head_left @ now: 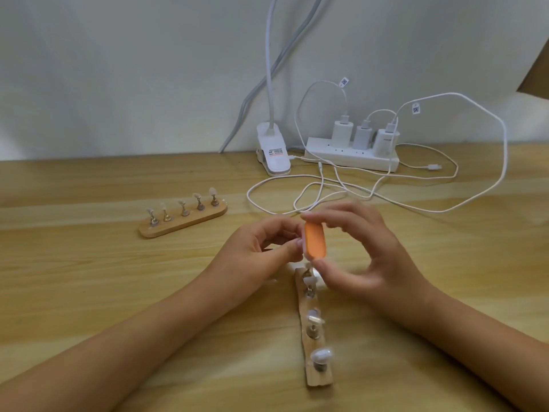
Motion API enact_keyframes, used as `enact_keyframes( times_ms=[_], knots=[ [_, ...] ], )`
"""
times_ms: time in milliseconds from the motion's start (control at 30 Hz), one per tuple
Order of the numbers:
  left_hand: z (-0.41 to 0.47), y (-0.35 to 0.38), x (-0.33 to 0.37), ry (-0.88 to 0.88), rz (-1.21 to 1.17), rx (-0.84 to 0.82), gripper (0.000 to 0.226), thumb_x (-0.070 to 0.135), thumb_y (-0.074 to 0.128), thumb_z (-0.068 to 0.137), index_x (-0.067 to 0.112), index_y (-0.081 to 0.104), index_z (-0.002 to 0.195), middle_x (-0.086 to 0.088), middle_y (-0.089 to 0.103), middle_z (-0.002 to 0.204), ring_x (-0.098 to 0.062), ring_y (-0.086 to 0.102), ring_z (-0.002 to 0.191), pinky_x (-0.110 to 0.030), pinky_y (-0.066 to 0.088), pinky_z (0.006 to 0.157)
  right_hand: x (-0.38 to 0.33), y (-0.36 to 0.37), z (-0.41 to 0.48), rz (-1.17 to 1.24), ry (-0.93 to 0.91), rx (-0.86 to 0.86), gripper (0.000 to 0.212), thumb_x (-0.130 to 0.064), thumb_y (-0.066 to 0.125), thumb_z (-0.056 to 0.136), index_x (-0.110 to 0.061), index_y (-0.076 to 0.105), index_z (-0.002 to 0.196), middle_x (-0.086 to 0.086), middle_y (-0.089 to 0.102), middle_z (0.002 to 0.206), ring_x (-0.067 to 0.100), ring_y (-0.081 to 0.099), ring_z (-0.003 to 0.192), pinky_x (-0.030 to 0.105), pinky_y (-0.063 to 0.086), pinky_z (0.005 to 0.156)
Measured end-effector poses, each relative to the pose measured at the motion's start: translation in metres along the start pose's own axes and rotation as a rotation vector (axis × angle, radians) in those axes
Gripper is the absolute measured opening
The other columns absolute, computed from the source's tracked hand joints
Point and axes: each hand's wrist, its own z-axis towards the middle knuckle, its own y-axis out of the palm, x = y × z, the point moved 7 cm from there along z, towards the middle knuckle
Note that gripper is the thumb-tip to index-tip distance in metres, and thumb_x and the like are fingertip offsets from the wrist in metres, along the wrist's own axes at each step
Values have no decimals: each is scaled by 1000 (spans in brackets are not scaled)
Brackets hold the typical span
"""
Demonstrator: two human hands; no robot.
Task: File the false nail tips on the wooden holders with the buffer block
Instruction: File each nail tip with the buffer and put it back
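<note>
Right hand [365,251] pinches the orange buffer block [315,240] upright between fingertip and thumb. Left hand [264,248] pinches a pale nail tip [300,242] against the block's left edge, above the far end of the near holder [319,380]. Four tips stand on that holder, five on the far-left holder [178,226]. Open table [89,292] stretches left; cables [416,203] loop just beyond the hands.
</note>
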Motion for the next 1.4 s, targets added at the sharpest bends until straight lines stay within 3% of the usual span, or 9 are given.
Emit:
enact_keyframes(
  times_ms=[167,300,400,800,867,967,1167,1300,1400],
  knots=[
    [-2,0,1,-11,-46,9,8,26,68,81,26,71,88,4,72,85,-10,65,83,-24,55,82,30,-11,3,202,269,118,35,-25,74,86,-27,64,119,-11,62,116,12,55,109,20,41,86],
    [-1,-2,0,-22,-58,38,4,27,70,85,28,71,88,4,71,85,-9,65,82,-32,54,83,6,-3,0,157,82,26,41,-30,67,83,-23,62,123,-2,62,117,21,56,108,22,43,87],
    [-1,-2,1,-15,-104,35,6,24,67,83,28,71,86,6,70,84,-5,64,82,-18,52,77,19,2,3,126,173,5,38,-19,75,84,-23,63,121,-6,62,115,14,56,106,22,42,86],
    [-1,-3,-1,-47,-144,46,10,23,66,80,20,69,89,4,71,83,-4,65,78,-16,51,73,14,-10,4,106,164,111,38,-34,74,85,-22,63,120,-10,62,115,14,57,107,24,44,90],
    [0,-1,0,-42,-127,34,11,21,64,81,18,68,90,6,70,83,-4,64,79,-17,51,73,1,-4,1,17,24,73,42,-32,71,83,-19,62,122,-4,62,116,17,57,110,32,44,96],
    [0,-3,0,-67,-179,49,16,22,65,78,14,67,91,4,70,83,-5,64,80,-16,51,73,13,-5,3,-22,126,88,42,-27,77,82,-20,63,121,-9,61,115,13,56,110,50,43,98],
    [0,-1,-1,-85,-195,15,16,21,65,79,13,67,93,4,71,83,-4,65,81,-17,51,74,-3,-7,2,-50,-2,115,43,-33,68,83,-26,58,124,-9,59,121,15,56,116,57,43,96],
    [0,-1,-2,-108,-238,18,12,22,65,79,18,69,89,3,71,82,-5,64,79,-17,52,73,19,-13,6,-8,209,151,39,-27,77,83,-32,58,118,-13,60,115,12,56,109,57,40,99],
    [0,1,-2,-105,-234,4,9,22,66,79,20,69,87,3,71,81,-4,64,76,-16,51,71,4,-15,3,-18,84,148,41,-36,67,82,-28,58,121,-12,60,118,14,57,111,56,42,96]
  ],
)
